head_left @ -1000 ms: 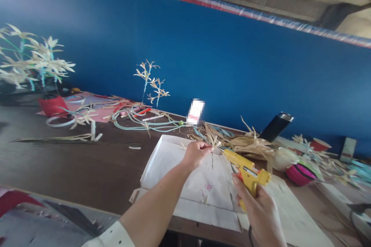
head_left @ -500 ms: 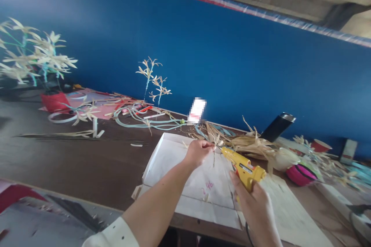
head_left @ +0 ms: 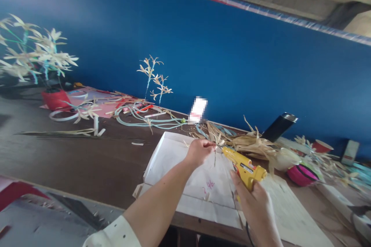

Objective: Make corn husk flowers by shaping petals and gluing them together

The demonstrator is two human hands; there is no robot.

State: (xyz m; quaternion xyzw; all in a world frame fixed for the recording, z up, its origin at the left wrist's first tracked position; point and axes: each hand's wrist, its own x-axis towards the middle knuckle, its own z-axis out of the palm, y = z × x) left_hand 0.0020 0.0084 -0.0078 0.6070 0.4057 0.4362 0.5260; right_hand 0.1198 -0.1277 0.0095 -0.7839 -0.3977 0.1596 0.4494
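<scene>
My right hand [head_left: 255, 202] is wrapped round the handle of a yellow glue gun [head_left: 242, 166], whose nozzle points up and left. Its tip meets a small dried-husk flower [head_left: 218, 139] pinched between the thumb and fingers of my left hand [head_left: 201, 152]. Thin pale petals stick up past my fingertips, and a short dry strip hangs below them. Both hands are over an opened white cardboard box [head_left: 171, 162] marked with pink handwriting. Whether glue is coming out is too small to tell.
Dried husks [head_left: 246, 142] lie behind the glue gun, near a black flask [head_left: 279, 126] and a pink pouch [head_left: 303, 173]. A pixelated bright phone-like object [head_left: 198, 110] leans against the blue wall. Pale blue tubing [head_left: 145, 123], husk flowers [head_left: 149, 69] and a red pot [head_left: 55, 99] stand further left.
The view has shifted very slightly. Both hands keep their hold, and the nozzle stays at the flower.
</scene>
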